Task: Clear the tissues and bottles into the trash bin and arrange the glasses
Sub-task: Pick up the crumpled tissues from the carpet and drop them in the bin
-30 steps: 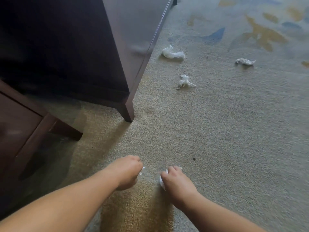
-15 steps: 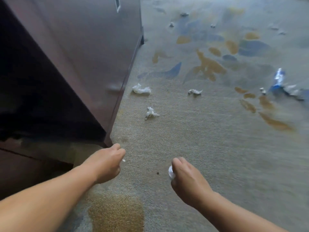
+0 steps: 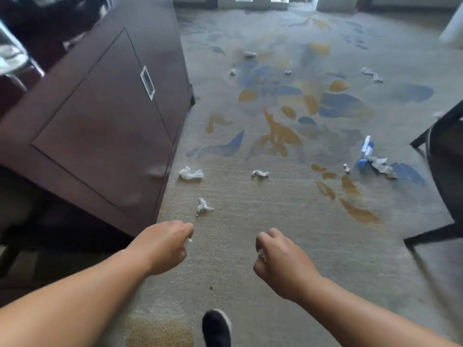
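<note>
Both arms out forward, low over the carpet (image 3: pixel 250 221), knuckles up.
Left hand (image 3: pixel 165 246): fist curled, pinching a tissue scrap (image 3: pixel 190 239). Only a white sliver shows at the fingertips.
Right hand (image 3: pixel 280 259): fingers curled round a tissue wad (image 3: pixel 260 252), a bit of white visible under the index finger.
Hands are level with each other and well apart, neither touching the floor.

Loose items on the carpet:
- nearest tissue (image 3: pixel 204 207), twisted, just ahead of the left hand, near the cabinet (image 3: pixel 107 116) corner.
- flat tissue (image 3: pixel 191 173), crumpled, just beside the cabinet's base.
- small tissue (image 3: pixel 260 173), to the right of that one.
- bottle (image 3: pixel 365 152), blue-and-white label, lying on its side at right, near the chair (image 3: pixel 446 171).
- crumpled tissues (image 3: pixel 380 165) touching or just beside the bottle; can't tell which.
- far tissues (image 3: pixel 250 54), several small scattered wads, too small for detail.

Black shoe (image 3: pixel 216 326) at the bottom edge, between the forearms.
</note>
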{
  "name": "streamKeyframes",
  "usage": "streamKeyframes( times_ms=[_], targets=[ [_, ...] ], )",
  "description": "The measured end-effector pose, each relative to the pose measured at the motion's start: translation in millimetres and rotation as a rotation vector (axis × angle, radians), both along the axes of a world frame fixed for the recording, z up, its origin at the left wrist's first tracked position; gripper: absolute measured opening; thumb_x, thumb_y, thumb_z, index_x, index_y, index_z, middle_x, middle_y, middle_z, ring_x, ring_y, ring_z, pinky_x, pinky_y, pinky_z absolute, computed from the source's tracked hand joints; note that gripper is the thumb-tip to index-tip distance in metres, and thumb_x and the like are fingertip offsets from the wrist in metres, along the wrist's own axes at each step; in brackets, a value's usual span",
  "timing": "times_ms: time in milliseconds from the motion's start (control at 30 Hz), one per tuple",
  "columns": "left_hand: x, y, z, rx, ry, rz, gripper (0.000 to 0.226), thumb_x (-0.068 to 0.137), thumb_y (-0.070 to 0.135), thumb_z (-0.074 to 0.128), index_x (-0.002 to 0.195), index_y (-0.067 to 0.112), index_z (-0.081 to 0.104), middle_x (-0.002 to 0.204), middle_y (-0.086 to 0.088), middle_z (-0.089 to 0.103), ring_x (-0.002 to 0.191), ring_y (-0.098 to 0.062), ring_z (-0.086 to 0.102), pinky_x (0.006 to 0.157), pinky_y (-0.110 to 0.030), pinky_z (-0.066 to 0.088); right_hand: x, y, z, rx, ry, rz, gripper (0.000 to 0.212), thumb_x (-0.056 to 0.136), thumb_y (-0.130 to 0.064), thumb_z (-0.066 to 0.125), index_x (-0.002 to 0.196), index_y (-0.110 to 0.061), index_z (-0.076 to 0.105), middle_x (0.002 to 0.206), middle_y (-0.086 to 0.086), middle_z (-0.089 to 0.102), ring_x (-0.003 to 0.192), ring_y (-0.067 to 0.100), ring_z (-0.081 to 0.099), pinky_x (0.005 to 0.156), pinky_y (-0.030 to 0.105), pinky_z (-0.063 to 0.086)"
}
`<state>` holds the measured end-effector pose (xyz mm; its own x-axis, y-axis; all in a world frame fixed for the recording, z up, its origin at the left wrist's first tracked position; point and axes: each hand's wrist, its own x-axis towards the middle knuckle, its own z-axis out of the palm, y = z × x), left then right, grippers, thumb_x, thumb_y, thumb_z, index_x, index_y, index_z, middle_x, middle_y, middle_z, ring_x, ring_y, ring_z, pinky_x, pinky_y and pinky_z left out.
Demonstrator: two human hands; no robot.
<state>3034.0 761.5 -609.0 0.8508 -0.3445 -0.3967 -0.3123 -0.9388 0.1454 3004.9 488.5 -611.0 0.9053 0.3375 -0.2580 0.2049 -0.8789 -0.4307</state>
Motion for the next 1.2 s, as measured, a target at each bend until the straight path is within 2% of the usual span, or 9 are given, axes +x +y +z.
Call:
streamKeyframes(
  times_ms=[133, 333, 600, 833, 1000, 1200],
  targets=[
    [57.7, 4.4, 7.1, 0.006, 0.016, -0.009, 0.011, 0.083, 0.019, 0.046, 0.093, 0.022, 0.049, 0.095, 0.004, 0.053, 0.089, -0.019, 0.055, 0.074, -0.036, 0.047, 65.5, 21.8, 11.1, 0.036, -0.037, 0.048, 0.014, 0.088, -0.03, 0.05, 0.083, -0.021, 0.041, 0.084, -0.006, 0.034, 0.071, 0.018, 0.039, 0.058, 0.03, 0.029],
    [143.2, 24.2, 1.1, -0.018, -0.049, 0.043, 0.009, 0.082, 0.019, 0.047, 0.09, 0.022, 0.05, 0.086, 0.007, 0.045, 0.084, -0.02, 0.055, 0.066, -0.032, 0.042, 160.7, 43.4, 11.4, 0.034, -0.084, 0.092, 0.015, 0.09, -0.03, 0.052, 0.083, -0.018, 0.045, 0.09, -0.002, 0.039, 0.07, 0.017, 0.04, 0.057, 0.029, 0.032],
    [207.0, 40.6, -25.0, 0.037, -0.01, 0.102, 0.013, 0.083, 0.024, 0.048, 0.096, 0.021, 0.052, 0.098, 0.002, 0.055, 0.093, -0.021, 0.055, 0.072, -0.034, 0.044, 242.2, 45.0, -12.9, 0.037, -0.058, 0.151, 0.014, 0.091, -0.031, 0.052, 0.084, -0.019, 0.049, 0.09, -0.004, 0.04, 0.077, 0.016, 0.042, 0.062, 0.028, 0.035],
    [259.2, 46.3, -45.1, 0.045, 0.057, 0.284, 0.017, 0.085, 0.027, 0.052, 0.101, 0.022, 0.052, 0.104, 0.001, 0.054, 0.097, -0.023, 0.056, 0.073, -0.034, 0.043, 331.7, 43.1, -45.6, 0.084, -0.027, 0.266, 0.012, 0.089, -0.032, 0.054, 0.084, -0.021, 0.052, 0.09, -0.006, 0.042, 0.081, 0.015, 0.046, 0.067, 0.03, 0.043],
    [276.8, 53.0, -84.3, 0.023, 0.076, 0.376, 0.014, 0.086, 0.025, 0.049, 0.1, 0.021, 0.051, 0.101, 0.0, 0.052, 0.094, -0.023, 0.055, 0.072, -0.036, 0.045, 382.7, 46.7, -83.5, 0.042, -0.013, 0.392, 0.011, 0.089, -0.031, 0.054, 0.087, -0.02, 0.054, 0.091, -0.006, 0.042, 0.078, 0.012, 0.039, 0.063, 0.024, 0.034],
    [295.3, 62.0, -173.3, 0.011, 0.134, 0.366, 0.012, 0.087, 0.023, 0.049, 0.099, 0.021, 0.05, 0.104, 0.0, 0.05, 0.096, -0.024, 0.053, 0.073, -0.037, 0.042, 417.6, 80.7, -166.6, 0.018, 0.022, 0.457, 0.01, 0.088, -0.029, 0.054, 0.087, -0.02, 0.055, 0.091, -0.005, 0.043, 0.087, 0.018, 0.051, 0.065, 0.029, 0.041]
  ],
)
